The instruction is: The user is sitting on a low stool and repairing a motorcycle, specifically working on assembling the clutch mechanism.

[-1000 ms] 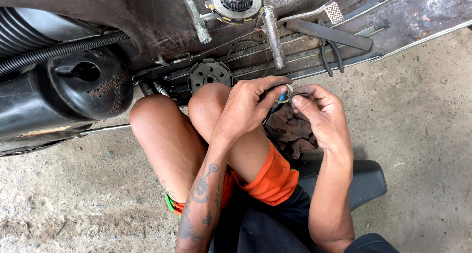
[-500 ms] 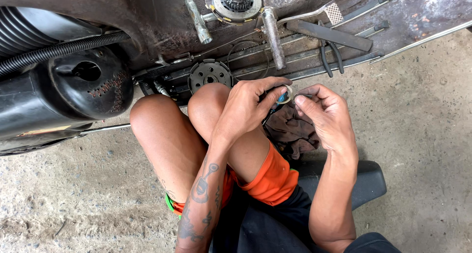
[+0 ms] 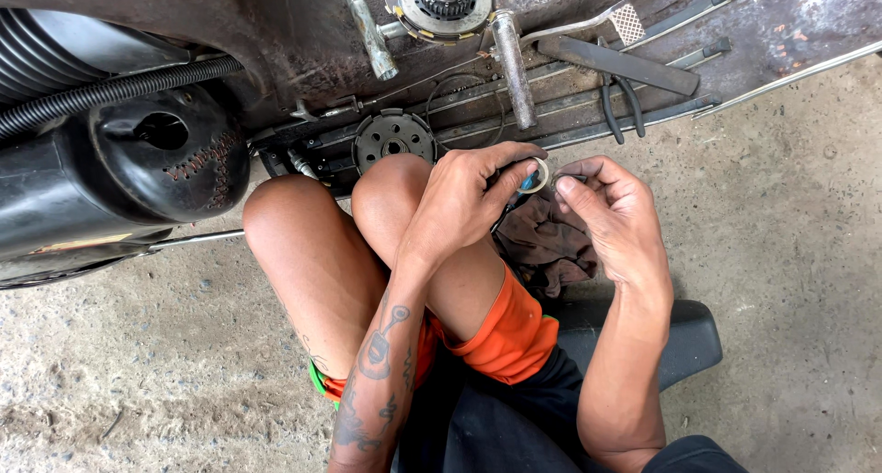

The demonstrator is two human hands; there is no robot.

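My left hand (image 3: pixel 464 202) rests over my bent right knee and pinches a small round pale ring with a blue centre (image 3: pixel 534 175) between thumb and fingers. My right hand (image 3: pixel 617 218) is just to the right of it, fingertips closed on a small dark metal piece (image 3: pixel 566 178) that almost touches the ring. Both hands hover above a dirty brown rag (image 3: pixel 544 245) on the ground. How the small dark piece is shaped is too hidden by the fingers to tell.
A round clutch drum (image 3: pixel 394 140) lies by my knee. Above it are a toothed clutch assembly (image 3: pixel 444 2), a metal kick lever (image 3: pixel 513 67), a foot pedal (image 3: pixel 627 22) and pliers (image 3: pixel 621 96). A black plastic cover (image 3: pixel 152 167) and ribbed hose (image 3: pixel 110 92) sit left. Concrete floor (image 3: pixel 790 207) all around.
Both hands have stayed nearly in place; the right fingertips have shifted slightly closer to the ring held by the left hand.
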